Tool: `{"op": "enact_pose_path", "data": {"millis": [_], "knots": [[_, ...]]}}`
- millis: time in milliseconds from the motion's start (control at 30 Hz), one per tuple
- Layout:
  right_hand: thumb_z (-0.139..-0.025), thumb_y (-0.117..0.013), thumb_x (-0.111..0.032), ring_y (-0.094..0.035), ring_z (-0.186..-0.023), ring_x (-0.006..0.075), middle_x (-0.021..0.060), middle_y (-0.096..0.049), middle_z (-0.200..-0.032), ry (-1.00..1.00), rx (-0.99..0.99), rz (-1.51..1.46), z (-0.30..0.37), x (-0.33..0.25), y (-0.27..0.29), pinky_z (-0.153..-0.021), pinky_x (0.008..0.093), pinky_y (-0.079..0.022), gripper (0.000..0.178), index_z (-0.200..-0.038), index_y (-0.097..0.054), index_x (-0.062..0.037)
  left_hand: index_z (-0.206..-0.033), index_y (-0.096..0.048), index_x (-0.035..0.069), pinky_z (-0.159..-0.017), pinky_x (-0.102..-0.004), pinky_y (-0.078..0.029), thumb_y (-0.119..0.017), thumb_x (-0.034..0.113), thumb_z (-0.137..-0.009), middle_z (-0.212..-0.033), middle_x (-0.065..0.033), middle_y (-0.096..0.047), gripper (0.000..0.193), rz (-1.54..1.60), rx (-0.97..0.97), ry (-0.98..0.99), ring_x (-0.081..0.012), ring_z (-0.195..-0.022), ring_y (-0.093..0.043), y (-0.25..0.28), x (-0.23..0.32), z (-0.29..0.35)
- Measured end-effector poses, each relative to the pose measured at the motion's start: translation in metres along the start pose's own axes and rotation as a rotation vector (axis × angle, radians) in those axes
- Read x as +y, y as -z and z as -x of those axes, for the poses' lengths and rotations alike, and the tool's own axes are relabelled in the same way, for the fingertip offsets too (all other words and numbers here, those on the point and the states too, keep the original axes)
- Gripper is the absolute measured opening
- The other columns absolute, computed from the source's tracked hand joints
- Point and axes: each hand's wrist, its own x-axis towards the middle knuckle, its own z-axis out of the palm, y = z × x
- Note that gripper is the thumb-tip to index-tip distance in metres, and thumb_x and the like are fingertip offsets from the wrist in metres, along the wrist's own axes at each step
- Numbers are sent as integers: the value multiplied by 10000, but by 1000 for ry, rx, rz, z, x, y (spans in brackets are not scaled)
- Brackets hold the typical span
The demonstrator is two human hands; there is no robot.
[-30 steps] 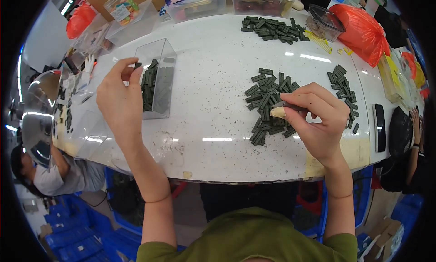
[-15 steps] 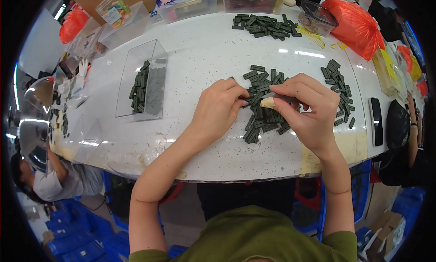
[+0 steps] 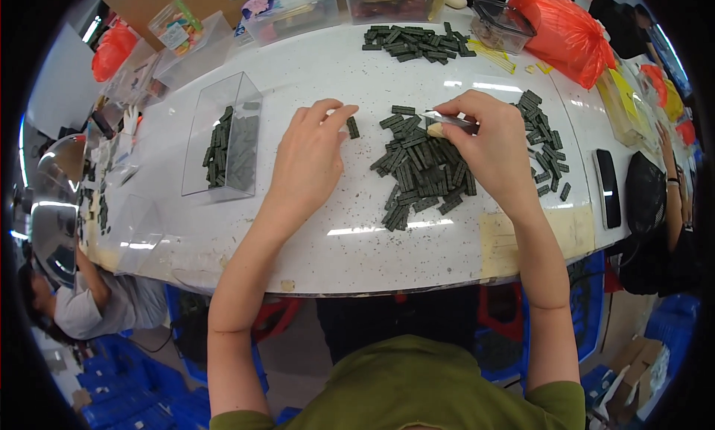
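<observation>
My left hand (image 3: 307,162) has its fingers apart. A single dark green ridged block (image 3: 353,127) is beside its index fingertip, and I see no grip on it. My right hand (image 3: 488,147) is closed round a slim, pointed metal blade (image 3: 453,120), held over the far edge of the middle pile. A pale yellow cover (image 3: 436,130) sits on the right thumb tip. Under and beside that hand lies the pile of dark green blocks (image 3: 417,165). Further left, a clear plastic box (image 3: 246,162) holds more such blocks.
A second block pile (image 3: 547,143) lies right of my right hand, another (image 3: 417,42) at the back. Lidded tubs (image 3: 290,20) and a red bag (image 3: 566,39) line the far side. A phone (image 3: 608,188) lies at right. Dark flecks dot the white table (image 3: 298,80). Other people sit at both sides.
My left hand has moved left, away from the pile, and its fingers have parted from a block. My right hand, still holding the blade, has shifted slightly up and left.
</observation>
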Motion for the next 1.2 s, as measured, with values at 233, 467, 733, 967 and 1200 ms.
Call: {"op": "enact_pose_path", "data": {"millis": [233, 467, 733, 967, 1200], "knots": [[-698, -690, -19, -478, -586, 113, 23, -631, -736, 94, 57, 75, -5, 9, -4, -545, 219, -397, 123, -818, -675, 2, -1085, -618, 64, -952, -333, -419, -598, -26, -749, -1290, -91, -498, 349, -281, -6, -154, -247, -1169, -478, -1, -8, 1], [-700, -713, -46, -463, -579, 97, 10, -632, -722, 130, 164, -5, -4, 4, 4, -540, 208, -390, 149, -845, -692, -18, -989, -635, 24, -848, -366, -485, -575, -86, -724, -1043, -92, -654, 293, 494, 734, -99, -219, -923, -618, 32, 62, 68], [-737, -721, -52, -458, -600, 63, -8, -634, -713, 2, 362, -53, 2, -14, 43, -565, 174, -398, 179, -917, -715, -56, -910, -691, 70, -650, -246, -510, -658, 91, -783, -925, -37, -688, 134, 492, -8, -212, -167, -702, -633, -130, 101, 207], [-655, -691, 103, -554, -609, 109, 69, -657, -791, 31, 738, -270, 78, -37, 58, -566, 189, -425, 279, -921, -676, 21, -902, -674, 40, -644, -322, -461, -589, 184, -862, -825, -51, -669, 171, 666, -696, 15, -230, -660, -592, -190, 104, 188], [-634, -613, 145, -539, -684, 176, 109, -621, -795, 92, 584, -440, 141, -57, 13, -657, 244, -440, 337, -954, -631, 40, -1016, -646, 67, -668, -330, -469, -557, 203, -883, -859, -62, -667, 211, 811, -474, 217, -220, -717, -606, -208, 106, 197]]}}
